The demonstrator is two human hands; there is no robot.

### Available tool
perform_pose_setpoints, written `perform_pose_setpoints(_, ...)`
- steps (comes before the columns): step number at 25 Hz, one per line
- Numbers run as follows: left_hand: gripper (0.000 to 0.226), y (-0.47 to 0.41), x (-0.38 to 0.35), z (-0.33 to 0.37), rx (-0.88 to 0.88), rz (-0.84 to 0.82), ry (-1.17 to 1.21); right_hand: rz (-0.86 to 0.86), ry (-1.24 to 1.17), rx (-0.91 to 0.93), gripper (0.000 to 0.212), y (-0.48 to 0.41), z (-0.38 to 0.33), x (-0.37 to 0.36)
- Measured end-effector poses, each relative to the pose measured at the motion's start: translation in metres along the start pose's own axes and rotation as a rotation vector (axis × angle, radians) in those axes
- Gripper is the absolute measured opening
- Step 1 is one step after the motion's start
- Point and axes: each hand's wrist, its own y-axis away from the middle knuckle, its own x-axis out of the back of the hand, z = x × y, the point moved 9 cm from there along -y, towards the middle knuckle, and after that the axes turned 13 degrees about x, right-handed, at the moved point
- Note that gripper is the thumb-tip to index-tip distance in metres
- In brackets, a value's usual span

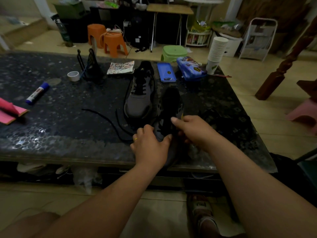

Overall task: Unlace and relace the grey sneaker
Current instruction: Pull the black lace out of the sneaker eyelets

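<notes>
Working at the lacing of the grey sneaker [167, 109], set toe-first at the table's [60, 117] near edge, right of middle, toe slightly over that edge. Left hand [151, 146] curled over the toe and left side, gripping to steady, thumb reaching towards the eyelets. Right hand [193, 131] at the eyelet rows, forefinger straight, other fingers curled; too dark to tell what is pinched there. Black lace [106, 119] trailing loose towards the left edge. Probably mid-task at the lower eyelets; drawing out or threading in, cannot tell. Next, by judgement: keep the shoe pinned, find the lace end, pull through one eyelet without snagging. Further out, second sneaker [139, 98] near the middle, glue stick [36, 93] towards the left edge.
</notes>
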Motion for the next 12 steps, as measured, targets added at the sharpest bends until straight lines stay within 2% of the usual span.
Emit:
perform_pose_setpoints(3, 0.065, 0.001, -0.006, 0.000, -0.032, -0.021, -0.074, -0.008, 0.146, 0.176, 0.036, 0.009, -0.016, 0.002)
perform_pose_setpoints(6, 0.066, -0.004, -0.009, -0.001, -0.025, -0.044, -0.096, -0.138, -0.072, 0.317, 0.032, 0.040, -0.034, 0.017)
perform_pose_setpoints(8, 0.066, -0.004, -0.009, 0.000, -0.011, -0.057, -0.096, -0.238, -0.244, 0.251, 0.028, 0.059, -0.027, 0.021)
perform_pose_setpoints(9, 0.067, -0.003, -0.009, 0.000, -0.010, -0.052, -0.095, -0.216, -0.240, 0.182, 0.031, 0.059, -0.016, 0.022)
perform_pose_setpoints(12, 0.067, -0.002, -0.008, 0.002, -0.002, -0.052, -0.088, 0.023, 0.093, 0.043, 0.058, 0.032, 0.007, 0.031)
